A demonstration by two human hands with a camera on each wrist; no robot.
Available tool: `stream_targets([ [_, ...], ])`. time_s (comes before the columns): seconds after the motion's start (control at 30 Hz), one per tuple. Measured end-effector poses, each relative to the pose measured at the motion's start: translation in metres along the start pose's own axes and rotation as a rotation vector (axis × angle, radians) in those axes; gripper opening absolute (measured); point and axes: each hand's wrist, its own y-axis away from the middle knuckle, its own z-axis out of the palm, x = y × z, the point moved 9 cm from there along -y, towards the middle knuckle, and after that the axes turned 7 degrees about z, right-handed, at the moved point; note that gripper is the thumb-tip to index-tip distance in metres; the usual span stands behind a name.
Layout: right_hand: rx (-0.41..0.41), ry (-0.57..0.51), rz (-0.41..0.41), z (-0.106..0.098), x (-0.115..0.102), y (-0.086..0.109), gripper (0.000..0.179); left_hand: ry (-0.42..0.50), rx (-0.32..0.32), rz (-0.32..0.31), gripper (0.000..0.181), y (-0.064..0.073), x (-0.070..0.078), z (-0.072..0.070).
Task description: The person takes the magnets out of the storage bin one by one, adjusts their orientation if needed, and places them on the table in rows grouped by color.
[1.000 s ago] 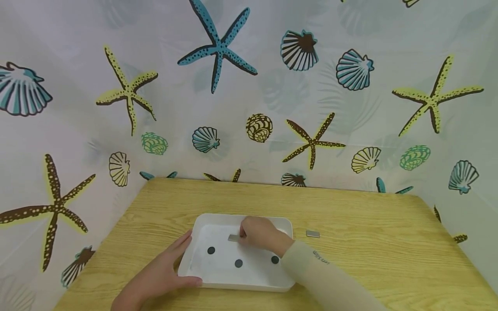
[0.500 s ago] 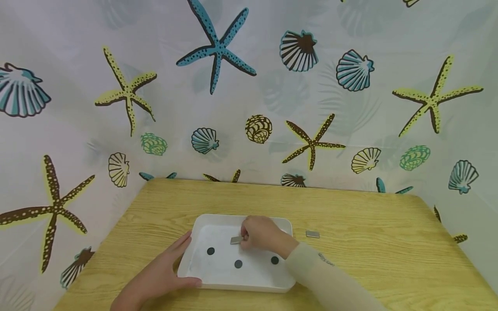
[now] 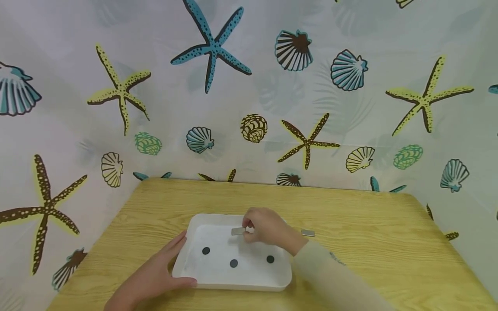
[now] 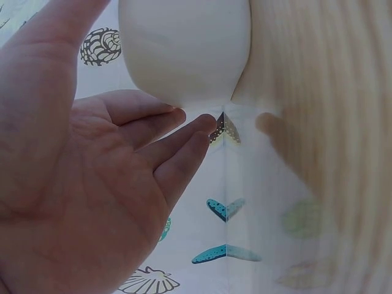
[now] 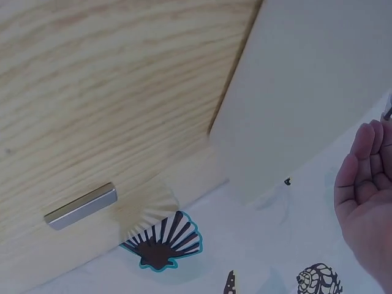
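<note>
My right hand (image 3: 268, 226) pinches a small flat silver-grey metal bar (image 3: 237, 231) between thumb and fingertips, over the back half of a white rectangular tray (image 3: 233, 286). The bar's other end is hidden by the fingers. My left hand (image 3: 157, 272) holds the tray by its left end, thumb on the near rim and fingers along the left side. In the left wrist view the fingers of the left hand (image 4: 122, 159) reach the tray's outer wall (image 4: 184, 55). Black round discs lie on the tray floor: a left disc (image 3: 206, 250), a middle disc (image 3: 233, 263) and a right disc (image 3: 270, 259).
A second metal bar (image 3: 308, 233) lies on the wooden table (image 3: 369, 242) just right of the tray. Beyond the table's back edge hangs a white curtain (image 3: 241, 95) printed with shells and starfish, which also runs along both sides.
My right hand has risen from the tray floor with the metal bar in its fingers. The left hand keeps its hold on the tray. The head view has turned slightly right.
</note>
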Motion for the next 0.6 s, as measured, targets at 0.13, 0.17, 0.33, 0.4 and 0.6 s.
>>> stream_targets([
  [0.13, 0.030, -0.018, -0.013, -0.009, 0.005, 0.006, 0.017, -0.016, 0.002, 0.005, 0.124, 0.000, 0.000, -0.001],
  [0.17, 0.037, -0.020, -0.017, -0.011, 0.007, 0.008, 0.017, -0.017, 0.001, 0.009, 0.124, 0.000, 0.000, -0.001],
  [0.33, 0.064, -0.032, -0.012, -0.020, 0.019, 0.016, 0.018, -0.015, -0.001, 0.017, 0.124, -0.002, 0.000, 0.000],
  [0.4, 0.073, -0.039, -0.005, -0.023, 0.025, 0.019, 0.018, -0.010, -0.003, 0.014, 0.124, -0.002, 0.000, 0.001],
  [0.6, 0.110, -0.062, 0.013, -0.036, 0.041, 0.030, 0.014, -0.001, -0.021, -0.010, 0.125, -0.003, -0.002, 0.002],
])
